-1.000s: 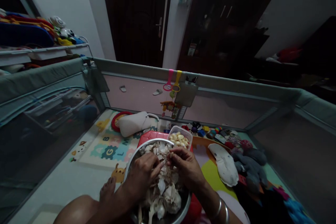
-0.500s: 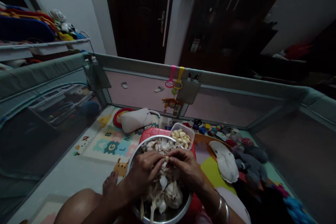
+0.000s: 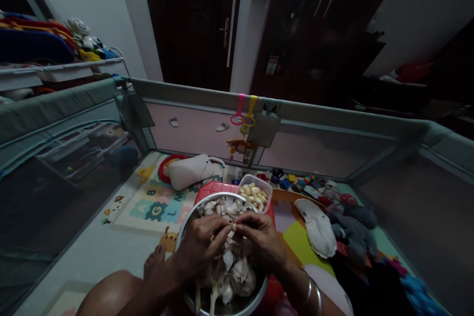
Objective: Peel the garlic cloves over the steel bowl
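Playpen floor, alphabet mat (image 3: 155, 205) left of steel bowl (image 3: 185, 229). Bowl holds garlic bulbs and loose skins (image 3: 237, 269). Left hand (image 3: 202, 246) and right hand (image 3: 261, 238) meet over the bowl, fingers pinched shut together on one garlic clove (image 3: 234, 227). Clear tub of peeled cloves (image 3: 254, 196) sits just behind the bowl.

Dim indoor shot, no clear light source; soft, flat, grainy. Door (image 3: 192, 19) and cabinet (image 3: 314, 29) at back nearly black. Wide-angle bend at edges: playpen rail (image 3: 333, 113) curves. Slight blur on hands; bowl rim (image 3: 185, 222) has faint sheen, no glare.
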### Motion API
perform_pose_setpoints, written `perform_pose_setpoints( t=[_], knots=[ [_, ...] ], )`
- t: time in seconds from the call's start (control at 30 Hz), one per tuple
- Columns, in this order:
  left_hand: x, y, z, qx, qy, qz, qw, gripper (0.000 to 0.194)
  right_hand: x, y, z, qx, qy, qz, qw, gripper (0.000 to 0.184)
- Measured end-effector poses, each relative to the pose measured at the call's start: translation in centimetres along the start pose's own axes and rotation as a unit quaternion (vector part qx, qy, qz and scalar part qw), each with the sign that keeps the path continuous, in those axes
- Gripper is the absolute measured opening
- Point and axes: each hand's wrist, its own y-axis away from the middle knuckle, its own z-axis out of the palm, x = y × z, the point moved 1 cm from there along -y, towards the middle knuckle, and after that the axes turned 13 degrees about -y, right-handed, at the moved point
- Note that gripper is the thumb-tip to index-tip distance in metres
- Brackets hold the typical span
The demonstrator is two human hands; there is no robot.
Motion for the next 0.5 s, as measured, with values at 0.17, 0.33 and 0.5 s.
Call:
perform_pose_setpoints(
  t=[0.17,0.33,0.5],
  knots=[
    [0.11,-0.03,0.02,-0.002,-0.026,-0.006,1.0,0.017,0.26,0.06,0.03,-0.009,0.0,0.0,1.0,0.014],
    [0.05,-0.02,0.33,0.006,-0.054,-0.023,0.998,0.019,0.16,0.2,-0.18,-0.019,0.079,-0.057,0.995,0.009],
    [0.15,0.22,0.6,0.024,-0.079,-0.052,0.995,0.018,-0.09,0.62,-0.46,-0.028,0.282,-0.251,0.925,0.015]
  ],
)
